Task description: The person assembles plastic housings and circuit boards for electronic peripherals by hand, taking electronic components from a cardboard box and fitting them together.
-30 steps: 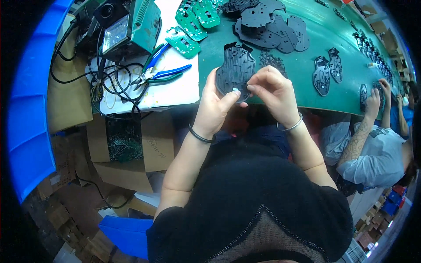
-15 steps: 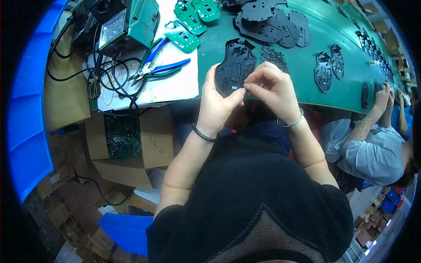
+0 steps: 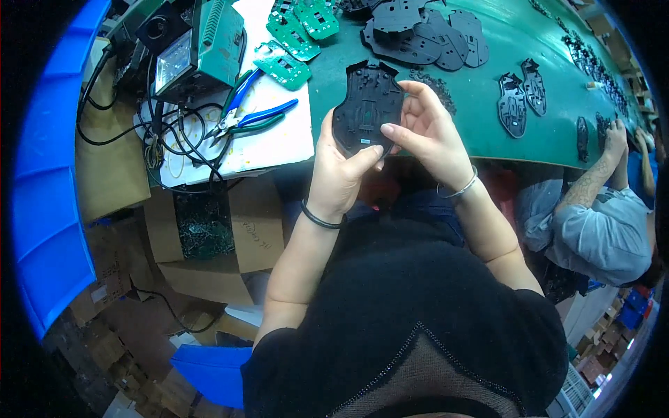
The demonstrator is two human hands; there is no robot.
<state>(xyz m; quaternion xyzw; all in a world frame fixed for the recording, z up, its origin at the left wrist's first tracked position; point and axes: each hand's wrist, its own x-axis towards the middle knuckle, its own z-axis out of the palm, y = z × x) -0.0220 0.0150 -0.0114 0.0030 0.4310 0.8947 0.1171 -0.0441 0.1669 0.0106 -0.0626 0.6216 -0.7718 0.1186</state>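
Observation:
A black moulded plastic housing, rounded at the near end and narrower at the far end, is held up over the table's near edge. Its ribbed inner side faces me, with a small pale label near the lower end. My left hand grips the lower left edge, thumb lying across the near end. On the right edge, my right hand has its thumb on the inner face and its fingers behind the side, partly hidden. Small black parts lie in a pile just beyond my right hand.
Black plastic plates are stacked farther back. Green circuit boards, blue-handled cutters and a green bench unit with cables stand at left. More black housings lie at right, near a co-worker's hands. A cardboard box sits below.
My right hand's pinch at the housing's lower right has opened out, and its fingers now wrap the right edge. The housing is tipped slightly and has shifted a little left in view.

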